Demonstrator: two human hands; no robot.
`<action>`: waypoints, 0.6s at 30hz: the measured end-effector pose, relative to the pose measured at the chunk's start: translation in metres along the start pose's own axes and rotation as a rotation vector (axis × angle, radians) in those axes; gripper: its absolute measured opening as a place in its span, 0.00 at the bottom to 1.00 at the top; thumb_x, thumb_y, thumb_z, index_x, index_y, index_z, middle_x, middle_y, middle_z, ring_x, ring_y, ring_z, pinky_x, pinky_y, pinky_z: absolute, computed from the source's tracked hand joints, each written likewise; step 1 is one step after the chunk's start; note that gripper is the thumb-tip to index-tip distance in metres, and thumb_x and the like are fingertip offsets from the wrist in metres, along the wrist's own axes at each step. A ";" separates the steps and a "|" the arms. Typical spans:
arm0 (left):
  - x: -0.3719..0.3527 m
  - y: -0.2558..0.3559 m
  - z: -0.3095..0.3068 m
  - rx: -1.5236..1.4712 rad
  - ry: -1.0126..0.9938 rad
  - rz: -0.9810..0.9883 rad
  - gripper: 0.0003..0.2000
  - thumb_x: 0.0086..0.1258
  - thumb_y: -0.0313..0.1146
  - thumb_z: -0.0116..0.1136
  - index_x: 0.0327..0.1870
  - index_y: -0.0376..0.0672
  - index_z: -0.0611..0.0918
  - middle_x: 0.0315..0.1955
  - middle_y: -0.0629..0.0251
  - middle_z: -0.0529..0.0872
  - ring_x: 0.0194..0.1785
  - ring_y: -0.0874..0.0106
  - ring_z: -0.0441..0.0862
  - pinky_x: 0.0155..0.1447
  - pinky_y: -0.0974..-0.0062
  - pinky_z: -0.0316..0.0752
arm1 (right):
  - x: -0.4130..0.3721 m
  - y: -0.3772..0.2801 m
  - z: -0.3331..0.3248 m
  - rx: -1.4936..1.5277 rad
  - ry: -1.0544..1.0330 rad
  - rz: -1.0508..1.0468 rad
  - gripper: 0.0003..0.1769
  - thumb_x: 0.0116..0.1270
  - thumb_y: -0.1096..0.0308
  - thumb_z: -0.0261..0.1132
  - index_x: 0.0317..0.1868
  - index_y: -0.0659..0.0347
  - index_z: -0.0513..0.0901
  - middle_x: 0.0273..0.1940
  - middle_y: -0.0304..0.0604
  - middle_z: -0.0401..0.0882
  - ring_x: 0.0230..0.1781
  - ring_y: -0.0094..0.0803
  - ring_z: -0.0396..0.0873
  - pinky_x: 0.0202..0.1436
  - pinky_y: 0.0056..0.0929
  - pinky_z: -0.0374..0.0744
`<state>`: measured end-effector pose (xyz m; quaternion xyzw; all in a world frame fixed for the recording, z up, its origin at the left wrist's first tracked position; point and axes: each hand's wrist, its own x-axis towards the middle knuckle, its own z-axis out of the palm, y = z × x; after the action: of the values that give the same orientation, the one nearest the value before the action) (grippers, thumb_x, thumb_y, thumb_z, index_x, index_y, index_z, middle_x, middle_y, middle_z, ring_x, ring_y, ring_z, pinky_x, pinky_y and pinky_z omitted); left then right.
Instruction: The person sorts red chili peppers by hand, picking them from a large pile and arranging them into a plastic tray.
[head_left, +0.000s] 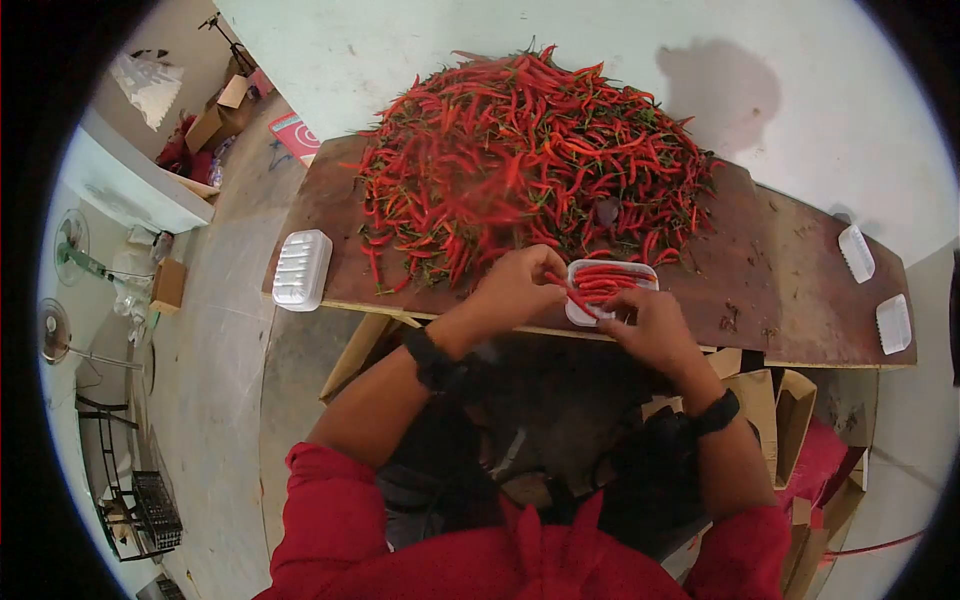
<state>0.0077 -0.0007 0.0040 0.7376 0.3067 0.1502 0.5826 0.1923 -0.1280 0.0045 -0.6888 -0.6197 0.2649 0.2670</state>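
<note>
A white plastic tray (577,316) sits at the front edge of the table, with several red chili peppers (606,280) lying side by side in it. My left hand (518,287) is at the tray's left side, its fingers pinched on a red chili pepper (578,302) that slants over the tray's left part. At the tray's front right corner is my right hand (648,325), fingers curled toward the peppers; whether it grips one is hidden. Just behind the tray rises a large heap of red chili peppers (540,150) with green stems.
A stack of white trays (302,270) stands on the table's left end. Two white trays (856,253) (893,324) lie at the right end. The brown table (750,300) meets a white wall behind the heap. Cardboard boxes (765,400) are below on the right.
</note>
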 end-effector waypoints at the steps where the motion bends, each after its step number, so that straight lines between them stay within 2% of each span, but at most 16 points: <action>1: 0.003 0.000 0.004 0.038 0.021 0.036 0.11 0.59 0.26 0.62 0.42 0.37 0.79 0.34 0.65 0.83 0.42 0.77 0.81 0.46 0.75 0.76 | 0.001 0.004 -0.001 0.005 0.119 -0.025 0.13 0.53 0.63 0.70 0.35 0.64 0.85 0.32 0.50 0.83 0.33 0.41 0.83 0.39 0.33 0.78; 5: 0.014 -0.012 0.023 -0.078 -0.014 0.035 0.10 0.57 0.27 0.65 0.38 0.37 0.78 0.32 0.65 0.83 0.40 0.78 0.81 0.45 0.77 0.76 | 0.005 0.017 -0.004 -0.058 0.142 -0.048 0.10 0.54 0.66 0.69 0.34 0.63 0.85 0.32 0.49 0.84 0.33 0.43 0.82 0.39 0.34 0.78; 8: 0.015 -0.006 0.034 -0.145 -0.009 -0.067 0.11 0.56 0.27 0.67 0.36 0.37 0.78 0.32 0.65 0.83 0.38 0.78 0.81 0.43 0.77 0.76 | 0.004 0.026 0.001 -0.201 0.171 -0.086 0.09 0.54 0.68 0.68 0.34 0.61 0.84 0.33 0.48 0.83 0.34 0.45 0.82 0.39 0.37 0.78; 10: 0.020 -0.012 0.040 -0.123 -0.031 -0.140 0.12 0.56 0.28 0.68 0.36 0.38 0.77 0.31 0.65 0.83 0.35 0.77 0.81 0.43 0.77 0.77 | 0.003 0.025 0.000 -0.237 0.164 -0.058 0.08 0.54 0.65 0.65 0.34 0.58 0.82 0.35 0.48 0.81 0.38 0.49 0.80 0.43 0.46 0.77; 14: 0.024 -0.018 0.049 -0.228 -0.052 -0.102 0.11 0.55 0.29 0.69 0.34 0.38 0.78 0.31 0.66 0.83 0.36 0.77 0.81 0.42 0.76 0.76 | 0.003 0.033 -0.001 -0.285 0.139 -0.099 0.07 0.55 0.66 0.63 0.33 0.58 0.82 0.35 0.49 0.81 0.37 0.49 0.80 0.42 0.46 0.77; 16: 0.026 -0.021 0.051 0.111 0.013 0.135 0.09 0.54 0.28 0.68 0.32 0.39 0.79 0.32 0.65 0.84 0.38 0.75 0.82 0.42 0.74 0.77 | 0.004 0.034 0.000 -0.431 0.086 -0.035 0.06 0.54 0.68 0.64 0.32 0.59 0.81 0.33 0.46 0.79 0.38 0.46 0.79 0.41 0.43 0.76; 18: 0.025 -0.021 0.052 0.219 0.012 0.117 0.08 0.54 0.29 0.66 0.31 0.39 0.80 0.32 0.63 0.84 0.39 0.71 0.82 0.43 0.71 0.76 | 0.003 0.038 0.002 -0.401 0.111 -0.056 0.05 0.54 0.68 0.63 0.32 0.59 0.80 0.34 0.46 0.79 0.38 0.47 0.79 0.41 0.43 0.76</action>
<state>0.0515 -0.0223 -0.0334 0.8126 0.2811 0.1539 0.4868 0.2183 -0.1283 -0.0235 -0.7243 -0.6631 0.0905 0.1658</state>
